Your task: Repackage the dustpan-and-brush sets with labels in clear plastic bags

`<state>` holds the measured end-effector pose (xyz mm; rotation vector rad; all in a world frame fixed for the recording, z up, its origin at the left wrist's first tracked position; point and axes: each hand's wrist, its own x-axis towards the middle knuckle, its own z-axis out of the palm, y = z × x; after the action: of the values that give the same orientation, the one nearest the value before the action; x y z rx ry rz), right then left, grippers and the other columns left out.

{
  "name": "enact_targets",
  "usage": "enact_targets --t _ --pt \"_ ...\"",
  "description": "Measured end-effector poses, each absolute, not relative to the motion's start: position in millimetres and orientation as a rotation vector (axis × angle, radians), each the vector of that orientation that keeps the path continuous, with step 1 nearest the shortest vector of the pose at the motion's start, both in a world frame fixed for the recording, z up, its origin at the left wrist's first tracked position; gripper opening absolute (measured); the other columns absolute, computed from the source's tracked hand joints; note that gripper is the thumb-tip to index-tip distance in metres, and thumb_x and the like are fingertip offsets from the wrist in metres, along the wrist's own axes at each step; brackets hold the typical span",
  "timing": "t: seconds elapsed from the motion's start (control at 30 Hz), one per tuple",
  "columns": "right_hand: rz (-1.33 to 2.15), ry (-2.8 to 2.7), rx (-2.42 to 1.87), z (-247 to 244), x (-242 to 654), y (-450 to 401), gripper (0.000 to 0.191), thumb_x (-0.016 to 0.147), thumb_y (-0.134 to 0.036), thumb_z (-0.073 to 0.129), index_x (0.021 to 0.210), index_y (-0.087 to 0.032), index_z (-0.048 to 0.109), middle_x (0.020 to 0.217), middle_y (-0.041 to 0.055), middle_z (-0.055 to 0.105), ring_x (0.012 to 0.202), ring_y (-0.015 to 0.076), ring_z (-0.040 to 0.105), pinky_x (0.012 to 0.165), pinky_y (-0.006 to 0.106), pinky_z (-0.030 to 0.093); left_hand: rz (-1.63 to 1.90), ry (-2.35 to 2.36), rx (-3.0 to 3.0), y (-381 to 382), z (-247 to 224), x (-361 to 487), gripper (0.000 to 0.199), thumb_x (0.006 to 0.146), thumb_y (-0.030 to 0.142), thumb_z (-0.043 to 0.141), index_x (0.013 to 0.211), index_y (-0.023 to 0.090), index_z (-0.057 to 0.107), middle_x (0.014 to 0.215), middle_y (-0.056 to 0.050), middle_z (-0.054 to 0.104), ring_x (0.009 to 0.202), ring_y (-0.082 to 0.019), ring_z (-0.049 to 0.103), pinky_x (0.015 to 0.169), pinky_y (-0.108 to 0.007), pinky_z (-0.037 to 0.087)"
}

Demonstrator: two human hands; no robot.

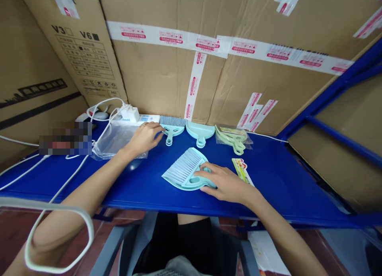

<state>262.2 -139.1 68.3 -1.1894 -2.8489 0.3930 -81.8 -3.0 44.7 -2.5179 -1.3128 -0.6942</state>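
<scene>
My right hand point(225, 182) is closed on the handle end of a light-blue hand brush point(183, 168), which lies on a matching dustpan point(176, 185) near the table's front edge. Over at the back left, my left hand point(146, 137) reaches across clear plastic bags point(116, 142) with fingers apart and nothing in them. Its fingertips are at the edge of a second light-blue brush point(171, 130) with grey bristles; whether they touch it I cannot tell. Beside that brush lies another light-blue dustpan point(199, 132). A green brush-and-dustpan set point(234, 137) in clear wrapping lies farther right.
A yellow-green label card point(242, 170) lies right of my right hand. White cables point(71, 180) run across the left side to a power strip point(149, 118) with a white plug point(130, 114). Cardboard walls point(161, 77) enclose the blue table point(283, 180); a blue metal frame point(328, 96) stands at right.
</scene>
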Motion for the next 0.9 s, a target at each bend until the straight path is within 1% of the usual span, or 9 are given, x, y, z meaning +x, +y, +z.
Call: enact_targets --t 0.07,0.17,0.27,0.33,0.43,0.53,0.73,0.8,0.9 --pt "0.396 -2.919 -1.16 73 255 -136 0.043 0.103 -0.034 0.063 0.145 -0.027 0.065 0.135 0.0136 0.066 0.118 0.0319 0.07 0.099 0.047 0.057 -0.713 -1.312 -2.513 -3 45 -82 0.037 0.104 0.029 0.045 0.111 0.017 0.078 0.111 -0.014 0.079 0.106 -0.033 0.074 0.094 -0.051 0.055" --pt "0.352 -2.981 -1.142 79 248 -138 0.034 0.105 -0.035 0.059 0.136 -0.027 0.07 0.122 0.0113 0.069 0.103 0.0274 0.072 0.09 0.041 0.056 -0.729 -1.312 -2.498 -4 46 -83 0.036 0.105 0.029 0.045 0.11 0.018 0.078 0.11 -0.014 0.079 0.105 -0.032 0.074 0.095 -0.05 0.054" --pt "0.323 -2.923 -1.164 88 246 -141 0.03 0.108 -0.038 0.053 0.126 -0.026 0.074 0.121 0.0094 0.067 0.093 0.0224 0.071 0.085 0.038 0.054 -0.752 -1.329 -2.46 -4 47 -84 0.035 0.104 0.028 0.045 0.108 0.018 0.078 0.11 -0.013 0.08 0.105 -0.032 0.073 0.095 -0.049 0.053" --pt "0.328 -2.833 -1.168 98 249 -138 0.031 0.109 -0.039 0.051 0.125 -0.025 0.074 0.121 0.0091 0.066 0.093 0.0206 0.07 0.087 0.036 0.053 -0.761 -1.35 -2.44 -4 48 -84 0.034 0.104 0.027 0.045 0.107 0.018 0.079 0.109 -0.012 0.08 0.105 -0.032 0.073 0.094 -0.048 0.053" --pt "0.31 -2.65 -1.156 122 252 -123 0.031 0.109 -0.04 0.053 0.121 -0.022 0.074 0.116 0.0092 0.068 0.095 0.0194 0.067 0.088 0.033 0.051 -0.756 -1.367 -2.439 -5 49 -84 0.034 0.104 0.026 0.046 0.106 0.019 0.079 0.107 -0.012 0.08 0.104 -0.032 0.073 0.093 -0.048 0.052" --pt "0.279 -2.456 -1.206 146 251 -100 0.028 0.103 -0.043 0.061 0.11 -0.021 0.076 0.103 0.0062 0.068 0.082 0.0168 0.061 0.081 0.03 0.047 -0.753 -1.37 -2.435 -6 50 -83 0.034 0.104 0.026 0.046 0.107 0.019 0.079 0.106 -0.012 0.08 0.104 -0.032 0.073 0.092 -0.047 0.052" --pt "0.901 -2.115 -1.104 169 250 -62 0.036 0.096 -0.055 0.067 0.096 -0.019 0.072 0.086 0.0022 0.069 0.071 0.0145 0.058 0.067 0.028 0.044 -0.731 -1.35 -2.458 -4 49 -83 0.033 0.104 0.024 0.046 0.107 0.018 0.079 0.104 -0.012 0.079 0.102 -0.031 0.073 0.09 -0.047 0.052" --pt "0.777 -2.086 -1.184 169 248 -49 0.037 0.093 -0.055 0.069 0.095 -0.018 0.073 0.082 0.0014 0.068 0.069 0.014 0.057 0.065 0.028 0.042 -0.728 -1.338 -2.474 -4 48 -83 0.034 0.105 0.024 0.046 0.107 0.017 0.078 0.103 -0.012 0.079 0.101 -0.031 0.073 0.091 -0.047 0.052" --pt "0.37 -2.179 -1.456 160 237 -25 0.033 0.092 -0.05 0.068 0.096 -0.019 0.077 0.079 0.0011 0.069 0.07 0.0151 0.059 0.068 0.028 0.04 -0.706 -1.286 -2.526 -4 47 -82 0.033 0.106 0.026 0.046 0.108 0.018 0.078 0.103 -0.012 0.078 0.1 -0.03 0.073 0.092 -0.046 0.052"
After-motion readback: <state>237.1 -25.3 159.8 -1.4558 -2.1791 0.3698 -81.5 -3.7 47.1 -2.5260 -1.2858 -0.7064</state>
